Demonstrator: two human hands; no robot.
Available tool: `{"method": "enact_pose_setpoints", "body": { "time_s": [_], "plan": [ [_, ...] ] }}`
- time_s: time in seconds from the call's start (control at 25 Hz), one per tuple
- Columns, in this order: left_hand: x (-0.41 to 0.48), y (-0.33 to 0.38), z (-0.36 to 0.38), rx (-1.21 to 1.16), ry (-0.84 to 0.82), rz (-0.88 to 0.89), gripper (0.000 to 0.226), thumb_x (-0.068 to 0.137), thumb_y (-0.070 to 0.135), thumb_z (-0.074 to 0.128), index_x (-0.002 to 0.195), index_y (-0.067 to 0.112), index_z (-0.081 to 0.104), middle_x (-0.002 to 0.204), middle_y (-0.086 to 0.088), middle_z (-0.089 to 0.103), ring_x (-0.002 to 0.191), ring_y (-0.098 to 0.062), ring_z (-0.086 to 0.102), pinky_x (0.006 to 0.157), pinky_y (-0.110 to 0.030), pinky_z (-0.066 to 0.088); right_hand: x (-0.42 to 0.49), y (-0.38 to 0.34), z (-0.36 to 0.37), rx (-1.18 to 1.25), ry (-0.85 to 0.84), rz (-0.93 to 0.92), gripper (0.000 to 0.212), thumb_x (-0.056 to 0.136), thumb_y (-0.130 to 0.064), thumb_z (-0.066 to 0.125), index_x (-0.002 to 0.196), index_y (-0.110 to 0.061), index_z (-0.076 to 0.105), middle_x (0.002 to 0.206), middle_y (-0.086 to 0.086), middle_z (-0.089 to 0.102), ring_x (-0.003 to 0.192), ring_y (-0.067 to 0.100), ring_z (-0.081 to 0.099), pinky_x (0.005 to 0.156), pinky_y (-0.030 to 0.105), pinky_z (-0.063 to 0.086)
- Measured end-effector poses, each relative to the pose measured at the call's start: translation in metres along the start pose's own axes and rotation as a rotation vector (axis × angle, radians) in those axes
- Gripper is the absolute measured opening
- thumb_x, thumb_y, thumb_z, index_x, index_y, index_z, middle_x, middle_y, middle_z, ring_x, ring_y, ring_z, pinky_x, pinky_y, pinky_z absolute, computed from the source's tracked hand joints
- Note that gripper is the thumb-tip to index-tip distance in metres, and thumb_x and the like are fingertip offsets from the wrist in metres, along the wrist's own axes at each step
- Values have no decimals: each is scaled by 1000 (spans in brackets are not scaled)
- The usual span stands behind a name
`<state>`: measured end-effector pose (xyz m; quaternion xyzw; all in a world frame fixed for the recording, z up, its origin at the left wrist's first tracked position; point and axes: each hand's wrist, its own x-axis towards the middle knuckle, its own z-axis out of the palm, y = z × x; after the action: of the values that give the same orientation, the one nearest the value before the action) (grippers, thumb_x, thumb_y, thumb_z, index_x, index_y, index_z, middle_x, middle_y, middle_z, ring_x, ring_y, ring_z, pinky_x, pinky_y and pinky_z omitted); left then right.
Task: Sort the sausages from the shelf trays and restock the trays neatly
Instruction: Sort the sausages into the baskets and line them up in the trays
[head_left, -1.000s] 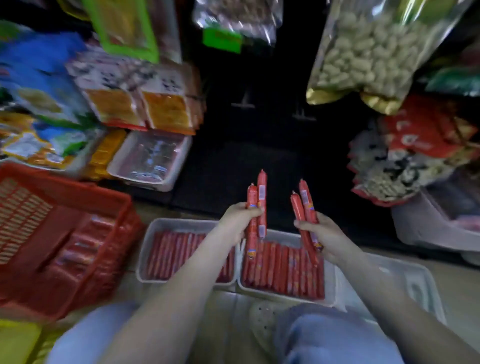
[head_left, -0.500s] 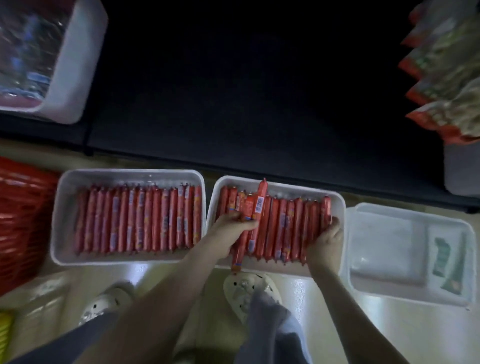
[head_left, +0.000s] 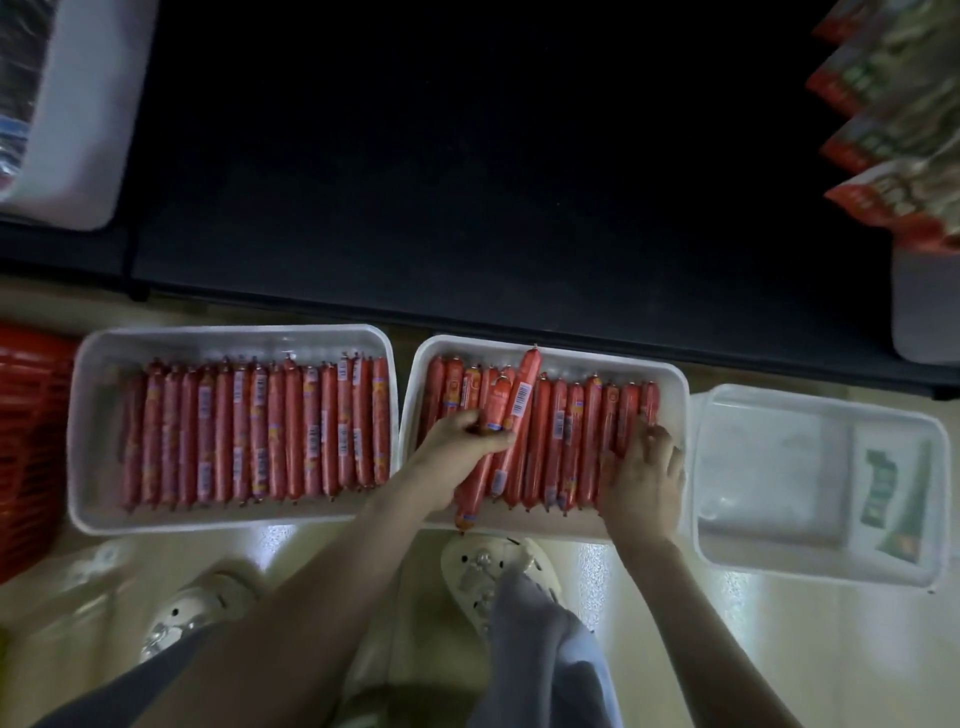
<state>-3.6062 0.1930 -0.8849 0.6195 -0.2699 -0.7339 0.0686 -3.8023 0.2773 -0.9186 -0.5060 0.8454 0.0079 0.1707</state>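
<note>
Sausages (head_left: 521, 402) (tilted) in left hand (head_left: 457, 453)

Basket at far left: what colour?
Red; the basket shows best in the head view.

Gripping two red plastic-wrapped sausages (head_left: 511, 415) in left hand (head_left: 462, 441), tilted over white rectangular tray (head_left: 675, 387); resting right hand (head_left: 644, 475) flat at its right end.

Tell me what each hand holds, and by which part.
The left hand grips two tilted sausages around their middles, over the middle tray. The right hand holds nothing; its fingers rest on the packed row.
</note>
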Motion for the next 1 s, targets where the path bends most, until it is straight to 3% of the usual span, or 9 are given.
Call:
{"method": "enact_pose_setpoints", "body": {
  "time_s": [0.12, 0.2, 0.32, 0.4, 0.52, 0.6, 0.76, 0.88, 1.0],
  "plan": [
    [0, -5, -2, -42, -37, -4, 17, 84, 16, 72, 92, 29, 63, 92, 7, 69, 89, -10, 65, 78, -27, 48, -11, -51, -13, 610, -327, -24, 51, 93, -24, 60, 141, -18, 43, 130, 3, 51, 117, 18, 50, 97, 28, 44],
    [2, -10, -6, -34, 5, 39, 18, 85, 13, 69, 100, 22, 68, 97, -1, 71, 98, -23, 66, 85, -31, 51, -13, -75, -6, 863, -600, 88, 41, 93, -16, 59, 133, -15, 49, 115, -3, 62, 105, 12, 59, 81, 10, 45],
    [8, -19, -16, 388, 245, 161, 48, 92, 19, 60, 137, 11, 46, 129, -9, 57, 120, -26, 55, 98, -30, 42, -5, -91, 11, 767, -539, 149, 44, 90, -11, 62, 131, -10, 47, 100, 1, 63, 89, 17, 62, 65, 8, 43],
    [6, -22, -20, 761, 311, 327, 73, 94, 13, 51, 153, 14, 8, 154, -11, 24, 139, -27, 32, 112, -33, 28, -5, -91, 18, 555, -511, 55, 61, 89, -14, 64, 142, -12, 33, 119, 7, 59, 106, 24, 60, 79, 13, 42],
    [6, -31, -20, 1522, 311, 543, 85, 96, 21, 47, 150, 9, -17, 157, -10, -22, 145, -28, -20, 117, -41, -11, -12, -101, 22, 483, -563, -119, 83, 92, -19, 60, 153, -13, 3, 153, 11, 25, 136, 23, 36, 104, 20, 29],
    [9, -37, -26, 1772, 370, 476, 88, 98, 38, 39, 142, 6, -30, 155, -14, -26, 140, -29, -29, 108, -48, -23, -18, -111, 25, 413, -600, -228, 83, 95, -16, 55, 152, -12, -5, 156, 13, 15, 139, 25, 31, 108, 24, 28],
    [7, -46, -45, 1809, 373, 422, 83, 100, 38, 35, 142, 1, -26, 157, -14, -20, 144, -26, -21, 106, -48, -21, -19, -120, 25, 281, -529, -350, 86, 92, -20, 58, 153, -19, -3, 142, 9, 28, 131, 24, 34, 108, 36, 36],
    [-11, -41, -50, 1552, 508, 533, 78, 86, 38, 59, 148, 2, 27, 157, -15, 20, 146, -27, 18, 116, -44, 5, -23, -131, 7, 196, -539, -398, 77, 93, -28, 54, 153, -22, 5, 148, 5, 22, 137, 22, 22, 111, 40, 34],
    [-45, -12, -55, 1401, 439, 388, 74, 95, 34, 48, 152, 7, 10, 160, -13, 6, 148, -26, 6, 119, -40, 1, -23, -148, -35, 227, -451, -387, 63, 97, -25, 44, 152, -20, 15, 153, 2, 22, 140, 19, 24, 111, 34, 32]
  ]
}}
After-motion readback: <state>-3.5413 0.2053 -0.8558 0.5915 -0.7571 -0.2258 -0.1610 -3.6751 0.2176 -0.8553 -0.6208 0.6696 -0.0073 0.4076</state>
